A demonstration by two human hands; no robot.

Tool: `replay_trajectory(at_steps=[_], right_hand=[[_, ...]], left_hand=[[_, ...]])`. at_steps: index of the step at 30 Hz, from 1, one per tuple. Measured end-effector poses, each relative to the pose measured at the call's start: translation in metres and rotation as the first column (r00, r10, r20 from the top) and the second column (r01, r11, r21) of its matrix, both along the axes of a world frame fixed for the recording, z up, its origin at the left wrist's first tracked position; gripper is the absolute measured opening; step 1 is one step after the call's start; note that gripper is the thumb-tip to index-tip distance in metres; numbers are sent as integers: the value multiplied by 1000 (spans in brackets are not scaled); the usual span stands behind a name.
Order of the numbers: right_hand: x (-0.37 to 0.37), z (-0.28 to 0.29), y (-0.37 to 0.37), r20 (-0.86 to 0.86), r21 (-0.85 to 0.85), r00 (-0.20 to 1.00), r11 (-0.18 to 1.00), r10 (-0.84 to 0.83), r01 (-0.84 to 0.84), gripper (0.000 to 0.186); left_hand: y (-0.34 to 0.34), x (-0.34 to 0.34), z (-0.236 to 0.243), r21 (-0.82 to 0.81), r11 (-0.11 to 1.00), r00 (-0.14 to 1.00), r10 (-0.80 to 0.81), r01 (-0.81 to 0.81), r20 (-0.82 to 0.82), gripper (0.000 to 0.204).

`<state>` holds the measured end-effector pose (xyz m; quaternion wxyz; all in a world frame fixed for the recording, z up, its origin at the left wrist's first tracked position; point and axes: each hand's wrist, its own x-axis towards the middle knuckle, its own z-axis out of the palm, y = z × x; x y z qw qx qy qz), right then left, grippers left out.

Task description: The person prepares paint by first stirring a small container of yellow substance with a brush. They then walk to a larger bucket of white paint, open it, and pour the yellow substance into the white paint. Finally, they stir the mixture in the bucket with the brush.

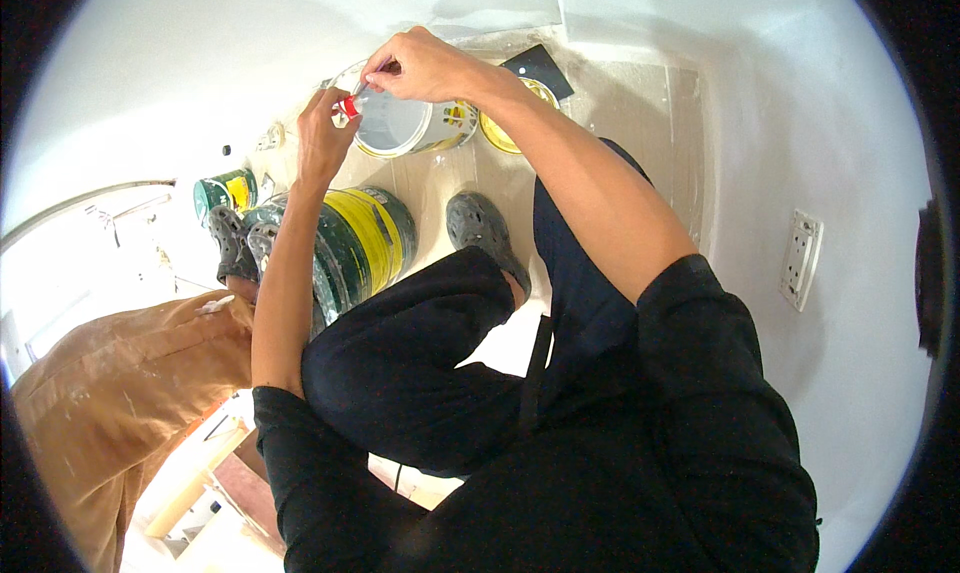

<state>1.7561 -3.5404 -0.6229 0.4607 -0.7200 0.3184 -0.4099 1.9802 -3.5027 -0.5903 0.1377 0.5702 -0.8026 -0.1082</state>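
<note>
My left hand (322, 138) is closed on a small item with a red and white band (347, 107), held over the left rim of a white bucket (432, 131). Just above it, my right hand (425, 68) reaches over the bucket with thumb and finger pinched together. A thin greyish piece (360, 87) shows at that pinch, close to the red band; its kind is too small to make out. The bucket looks pale inside and has yellow marks on its outer side.
Beside the bucket stands a yellow-rimmed can (500, 138), with a dark flat square (540, 68) behind it. A big green bucket with a yellow band (365, 235) and a smaller green one (222, 193) are left. Another person's brown trousers (150, 363) fill the lower left. A wall socket (802, 260) is right.
</note>
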Motion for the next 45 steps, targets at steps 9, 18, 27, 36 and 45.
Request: replay_trajectory(at_steps=[9,18,27,36,45], right_hand=[[-3,4,1,0,17,1000,1000,3,-3,21],[-1,-3,-1,28,-18,1000,1000,-14,14,23],[-4,1,0,17,8,1000,1000,-10,9,23],[-10,10,1,22,39,1000,999,-17,16,22],[-17,11,3,18,38,999,999,-33,33,23]], left_hand=[[0,0,1,-32,1000,999,-2,3,35,33],[1,-2,2,-28,1000,999,-1,3,47,34],[5,-2,3,-14,1000,998,26,-25,49,38],[7,-2,3,-14,999,999,36,-36,-9,42],[9,-11,7,-14,999,999,39,-39,-23,42]])
